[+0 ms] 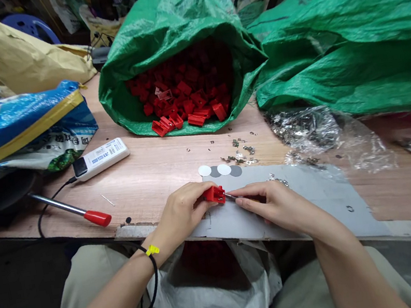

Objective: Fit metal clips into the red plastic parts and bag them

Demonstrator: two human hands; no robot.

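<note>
My left hand (183, 210) is closed around a small red plastic part (214, 193), held just above a grey card sheet (314, 193) at the table's near edge. My right hand (272, 203) pinches a thin metal piece (230, 197) whose tip touches the red part's right side. An open green sack (169, 28) lies behind, with many more red parts (187, 91) spilling from its mouth. Small metal bits (239, 156) are scattered on the wood between the sack and my hands.
A red-handled screwdriver (77, 212) and a white power strip (100, 158) lie at left. A second green sack (347, 35) and clear bags of metal pieces (304, 129) sit at right. A grey bag (216, 289) with red parts hangs below the table edge on my lap.
</note>
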